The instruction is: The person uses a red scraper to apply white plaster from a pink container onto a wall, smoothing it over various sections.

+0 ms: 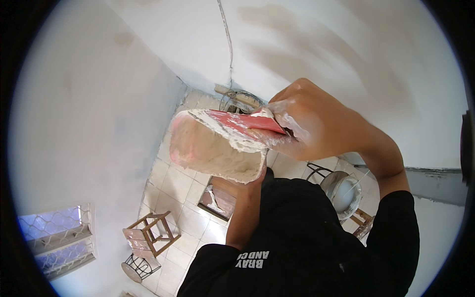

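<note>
In front of my chest is a pinkish rounded tub [185, 156] of beige-white putty [217, 148], its rim crusted with the same paste. My left hand [256, 180] supports it from the near side; the fingers are hidden beneath and behind it. My right hand [316, 119], smeared white over the thumb and knuckles, is closed around a red putty knife [237, 123]. That knife lies across the tub's far rim, with wet putty along its edge.
Below stand a wooden stool [141, 240], a round-topped metal stool [132, 269] and a white bucket [345, 198]. A wooden panel [222, 203] bears a white-smeared tool. Coiled cable [242, 97] lies by the wall corner. A barred window [57, 240] is at the lower left.
</note>
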Action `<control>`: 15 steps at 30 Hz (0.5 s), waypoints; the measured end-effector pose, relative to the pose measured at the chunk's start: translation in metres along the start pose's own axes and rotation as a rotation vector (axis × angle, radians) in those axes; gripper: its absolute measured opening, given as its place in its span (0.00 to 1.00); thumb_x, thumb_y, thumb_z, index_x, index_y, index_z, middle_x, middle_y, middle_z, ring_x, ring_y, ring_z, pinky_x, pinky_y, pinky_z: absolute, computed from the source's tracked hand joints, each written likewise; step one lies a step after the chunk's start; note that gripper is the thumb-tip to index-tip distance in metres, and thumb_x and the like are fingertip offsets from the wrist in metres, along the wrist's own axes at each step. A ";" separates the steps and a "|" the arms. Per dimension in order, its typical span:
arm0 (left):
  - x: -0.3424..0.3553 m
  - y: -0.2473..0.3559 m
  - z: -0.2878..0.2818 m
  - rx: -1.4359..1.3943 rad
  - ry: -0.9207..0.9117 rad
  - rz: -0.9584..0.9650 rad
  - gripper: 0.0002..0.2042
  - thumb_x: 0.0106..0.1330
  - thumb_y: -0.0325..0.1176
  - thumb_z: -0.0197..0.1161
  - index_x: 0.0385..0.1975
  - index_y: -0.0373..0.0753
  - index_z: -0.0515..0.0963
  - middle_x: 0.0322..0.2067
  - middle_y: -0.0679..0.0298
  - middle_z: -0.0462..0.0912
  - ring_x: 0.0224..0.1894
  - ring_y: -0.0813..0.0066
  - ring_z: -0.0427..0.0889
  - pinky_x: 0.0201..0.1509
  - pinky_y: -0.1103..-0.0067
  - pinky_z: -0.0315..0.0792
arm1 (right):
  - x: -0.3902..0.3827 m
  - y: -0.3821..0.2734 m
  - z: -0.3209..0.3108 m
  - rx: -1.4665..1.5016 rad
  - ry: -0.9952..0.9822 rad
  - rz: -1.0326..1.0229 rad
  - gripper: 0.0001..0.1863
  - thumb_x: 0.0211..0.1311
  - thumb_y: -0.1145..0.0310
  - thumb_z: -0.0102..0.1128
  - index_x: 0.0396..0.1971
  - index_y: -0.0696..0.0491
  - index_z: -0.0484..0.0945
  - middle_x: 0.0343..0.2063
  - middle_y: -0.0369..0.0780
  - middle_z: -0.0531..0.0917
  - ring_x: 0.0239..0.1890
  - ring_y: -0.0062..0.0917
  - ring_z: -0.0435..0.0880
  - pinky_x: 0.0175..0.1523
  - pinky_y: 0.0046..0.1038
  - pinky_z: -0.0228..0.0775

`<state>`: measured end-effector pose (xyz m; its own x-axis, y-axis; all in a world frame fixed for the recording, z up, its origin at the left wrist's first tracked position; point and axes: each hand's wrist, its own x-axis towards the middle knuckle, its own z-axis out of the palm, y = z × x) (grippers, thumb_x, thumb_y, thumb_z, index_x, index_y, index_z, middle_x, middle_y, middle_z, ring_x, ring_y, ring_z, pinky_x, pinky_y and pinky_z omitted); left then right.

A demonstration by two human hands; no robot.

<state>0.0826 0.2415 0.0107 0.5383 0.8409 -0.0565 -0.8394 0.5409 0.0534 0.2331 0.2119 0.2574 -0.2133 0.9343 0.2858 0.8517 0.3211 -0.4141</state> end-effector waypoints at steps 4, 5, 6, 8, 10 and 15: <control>-0.004 -0.002 0.016 0.326 0.167 0.177 0.34 0.62 0.60 0.45 0.61 0.40 0.60 0.55 0.51 0.70 0.57 0.49 0.70 0.58 0.56 0.67 | 0.030 0.005 -0.003 0.053 -0.285 0.064 0.19 0.43 0.61 0.67 0.31 0.59 0.77 0.31 0.45 0.76 0.38 0.35 0.74 0.43 0.33 0.67; -0.006 0.000 0.020 0.277 0.134 0.090 0.34 0.62 0.61 0.45 0.61 0.41 0.59 0.55 0.52 0.69 0.56 0.50 0.70 0.56 0.56 0.69 | 0.040 0.007 -0.003 0.058 -0.291 0.061 0.19 0.43 0.61 0.67 0.31 0.59 0.77 0.31 0.45 0.76 0.38 0.35 0.74 0.43 0.33 0.67; -0.009 0.004 0.025 0.229 0.098 0.000 0.34 0.63 0.61 0.44 0.61 0.41 0.59 0.56 0.53 0.69 0.56 0.50 0.71 0.54 0.56 0.70 | 0.051 0.009 -0.003 0.048 -0.423 0.122 0.20 0.43 0.61 0.67 0.33 0.59 0.77 0.33 0.45 0.76 0.39 0.35 0.74 0.43 0.33 0.66; -0.015 0.011 0.032 0.131 0.026 -0.177 0.35 0.63 0.62 0.43 0.62 0.43 0.59 0.57 0.56 0.68 0.55 0.51 0.71 0.50 0.57 0.73 | 0.045 0.026 0.007 0.201 -0.273 -0.029 0.16 0.42 0.64 0.65 0.29 0.60 0.76 0.26 0.47 0.76 0.32 0.36 0.74 0.36 0.33 0.66; -0.020 0.022 0.030 0.086 0.008 -0.240 0.35 0.63 0.63 0.42 0.62 0.43 0.59 0.58 0.57 0.67 0.55 0.51 0.72 0.48 0.57 0.75 | 0.059 0.022 0.012 0.199 -0.458 -0.045 0.14 0.43 0.65 0.65 0.24 0.61 0.75 0.21 0.48 0.74 0.26 0.39 0.73 0.32 0.34 0.65; -0.029 0.045 0.022 0.134 0.140 -0.196 0.36 0.62 0.66 0.38 0.63 0.46 0.57 0.59 0.58 0.66 0.59 0.54 0.69 0.55 0.54 0.70 | 0.051 0.017 0.058 0.326 -0.485 -0.038 0.12 0.44 0.69 0.62 0.15 0.62 0.72 0.09 0.50 0.68 0.14 0.45 0.68 0.23 0.36 0.61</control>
<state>0.0312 0.2421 0.0363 0.6656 0.7144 -0.2159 -0.6979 0.6983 0.1592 0.2091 0.2739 0.2144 -0.5009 0.8607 -0.0910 0.6646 0.3152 -0.6774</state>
